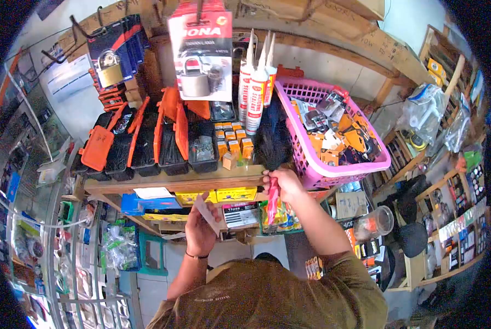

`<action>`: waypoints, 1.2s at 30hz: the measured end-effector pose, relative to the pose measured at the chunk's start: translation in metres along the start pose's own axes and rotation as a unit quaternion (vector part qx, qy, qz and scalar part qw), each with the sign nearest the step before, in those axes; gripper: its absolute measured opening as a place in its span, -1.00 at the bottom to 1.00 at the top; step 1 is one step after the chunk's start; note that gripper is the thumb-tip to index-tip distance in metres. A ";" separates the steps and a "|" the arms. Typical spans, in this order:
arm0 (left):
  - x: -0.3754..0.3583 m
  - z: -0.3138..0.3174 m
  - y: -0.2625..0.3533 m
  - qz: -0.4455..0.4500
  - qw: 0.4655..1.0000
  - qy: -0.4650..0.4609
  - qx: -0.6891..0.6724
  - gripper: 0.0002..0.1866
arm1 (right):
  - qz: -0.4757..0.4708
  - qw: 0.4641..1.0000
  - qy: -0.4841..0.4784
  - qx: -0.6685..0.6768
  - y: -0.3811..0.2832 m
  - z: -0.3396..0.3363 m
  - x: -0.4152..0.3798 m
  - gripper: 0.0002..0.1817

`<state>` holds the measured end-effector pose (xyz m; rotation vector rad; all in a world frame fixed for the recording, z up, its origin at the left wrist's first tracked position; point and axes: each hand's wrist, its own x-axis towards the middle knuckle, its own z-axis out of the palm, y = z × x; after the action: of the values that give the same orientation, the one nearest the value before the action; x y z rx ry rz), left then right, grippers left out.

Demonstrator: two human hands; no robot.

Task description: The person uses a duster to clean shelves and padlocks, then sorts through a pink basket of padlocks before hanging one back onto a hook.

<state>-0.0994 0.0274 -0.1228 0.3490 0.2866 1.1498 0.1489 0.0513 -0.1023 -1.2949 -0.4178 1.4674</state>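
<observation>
My left hand (200, 233), with a dark band at the wrist, grips a small white slip of paper (206, 213) in front of the lower shelf. My right hand (287, 183) is closed at the front edge of the wooden shelf (223, 176). From its fingers hangs a crumpled pinkish-red strip (273, 200), which looks like thin plastic. Just beyond that hand are a black bristly bundle (271, 142) and a pink plastic basket (338, 176) holding orange and black packets. Yellow boxes (235, 194) stand below the shelf top.
Black bins with orange lids (171, 159) line the shelf, beside small orange boxes (234, 145) and silicone tubes (254, 107). Packaged padlocks (196, 82) hang overhead. A glass display case (42, 247) is at left, a clear plastic jar (374, 223) at right.
</observation>
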 end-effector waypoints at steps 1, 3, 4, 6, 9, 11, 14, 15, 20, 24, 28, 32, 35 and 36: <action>-0.001 -0.005 0.001 0.003 1.000 -0.002 0.000 -0.58 | -0.002 1.000 -0.002 -0.002 -0.002 0.001 -0.001 -0.80; -0.008 -0.012 0.005 0.034 0.995 0.011 0.094 -0.60 | 0.031 0.999 0.000 0.016 -0.001 -0.002 -0.005 -0.81; -0.007 -0.024 0.007 0.019 0.998 -0.026 0.061 -0.68 | 0.029 0.999 -0.004 0.020 0.002 -0.007 -0.004 -0.81; -0.009 -0.038 0.006 0.039 0.996 -0.006 0.078 -0.72 | -0.044 0.996 0.041 -0.071 0.013 -0.017 0.005 -0.80; -0.013 -0.031 0.012 0.086 0.992 0.000 0.096 -0.81 | -0.136 0.974 0.093 -0.155 0.024 -0.019 -0.001 -0.78; -0.015 -0.030 0.014 0.105 0.985 0.018 0.138 -0.82 | -0.148 0.977 0.100 -0.117 0.023 -0.011 -0.015 -0.81; -0.020 -0.025 0.020 0.085 0.985 0.027 0.149 -0.84 | -0.184 0.971 0.087 -0.124 0.039 -0.025 -0.002 -0.76; -0.021 -0.027 0.021 0.079 0.984 0.027 0.156 -0.84 | -0.196 0.970 0.095 -0.109 0.044 -0.028 -0.001 -0.74; -0.013 -0.027 0.030 0.092 0.981 0.025 0.169 -0.87 | -0.296 0.898 0.151 -0.288 0.072 -0.044 -0.032 -0.64; -0.009 -0.009 0.053 0.150 0.963 0.033 0.223 -0.85 | -0.488 0.652 0.173 -0.554 0.070 -0.006 -0.110 -0.44; -0.010 0.064 0.112 0.299 0.884 0.001 0.361 -0.88 | -0.646 0.488 -0.010 -0.587 -0.006 0.077 -0.164 -0.42; -0.010 0.180 0.165 0.476 0.802 -0.054 0.355 -0.81 | -0.786 0.289 -0.078 -0.541 -0.092 0.184 -0.197 -0.34; -0.004 0.229 0.197 0.516 0.771 -0.089 0.363 -0.76 | -0.810 0.250 -0.035 -0.529 -0.129 0.240 -0.191 -0.32; 0.005 0.237 0.205 0.498 0.793 -0.111 0.334 -0.76 | -0.815 0.264 -0.027 -0.516 -0.137 0.250 -0.185 -0.27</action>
<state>-0.1749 0.0785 0.1767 1.3773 0.2990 2.0065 -0.0346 0.0342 0.1831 -0.6768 -2.1214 -0.9100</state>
